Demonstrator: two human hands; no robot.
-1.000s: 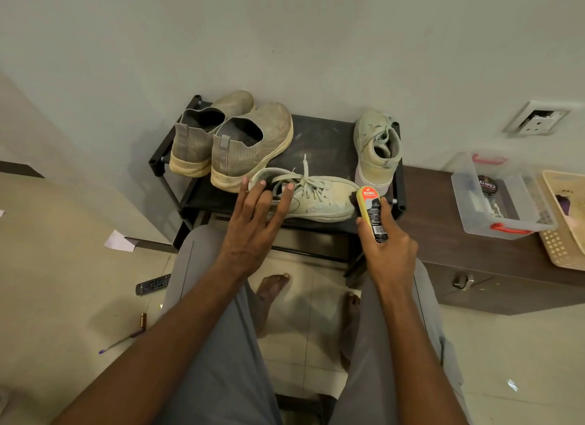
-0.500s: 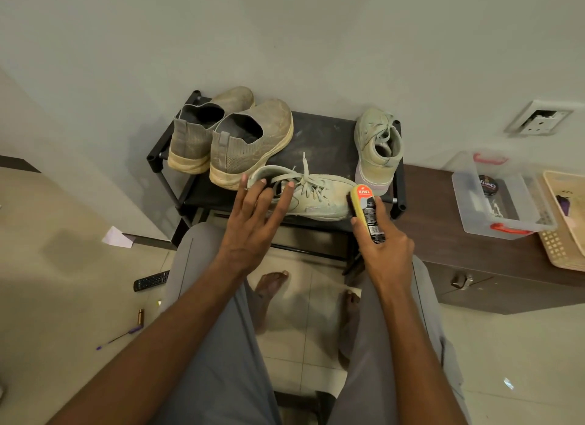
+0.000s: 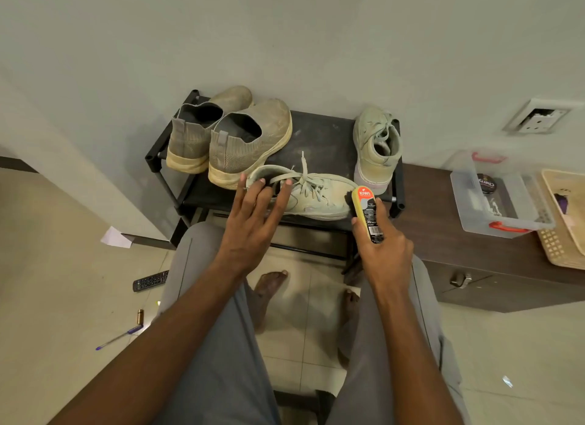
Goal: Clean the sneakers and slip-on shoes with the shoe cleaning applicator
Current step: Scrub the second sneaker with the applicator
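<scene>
Four shoes sit on the black rack (image 3: 319,133): two slip-on shoes (image 3: 234,139) at the left, then the sneaker on its side (image 3: 316,195), then the upright sneaker (image 3: 376,146). The left hand (image 3: 250,228) presses straight, spread fingers on the lying sneaker's heel end. The right hand (image 3: 384,250) grips the shoe cleaning applicator (image 3: 367,212), its dark sponge touching the toe. Judging by this, toe cleaning is underway; next comes a steady stroke along the side.
</scene>
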